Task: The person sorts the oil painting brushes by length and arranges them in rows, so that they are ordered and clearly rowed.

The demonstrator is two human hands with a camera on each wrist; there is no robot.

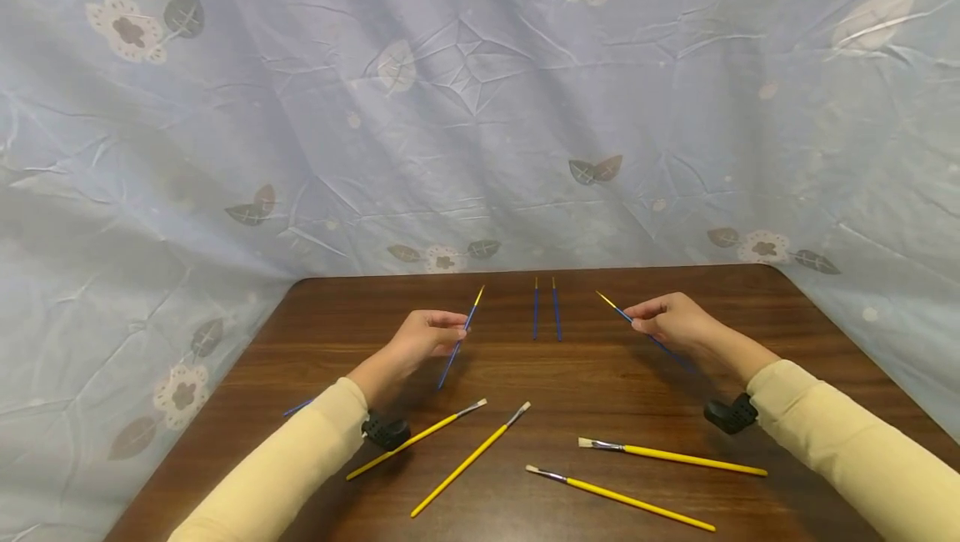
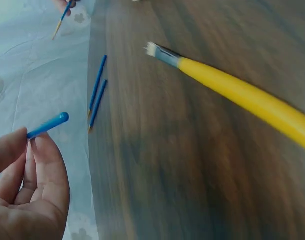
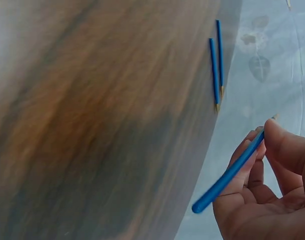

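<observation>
My left hand (image 1: pixel 429 335) pinches a thin blue paintbrush (image 1: pixel 454 358) between thumb and fingers, its yellowish tip pointing up and away. On the other side, my right hand (image 1: pixel 670 318) pinches another blue paintbrush (image 1: pixel 619 310), tip toward the upper left. Both brushes appear held above the table. Between the hands, two blue paintbrushes (image 1: pixel 536 313) (image 1: pixel 557 313) lie side by side near the table's far edge, tips away from me. In the right wrist view, the rounded handle end of the held blue brush (image 3: pixel 227 175) points toward the camera.
Several yellow paintbrushes lie nearer me on the brown wooden table (image 1: pixel 495 375): two at left (image 1: pixel 420 435) (image 1: pixel 468 463) and two at right (image 1: pixel 693 459) (image 1: pixel 637 504). A blue handle (image 1: pixel 297 408) shows partly behind my left sleeve. A patterned cloth (image 1: pixel 465 150) hangs behind the table.
</observation>
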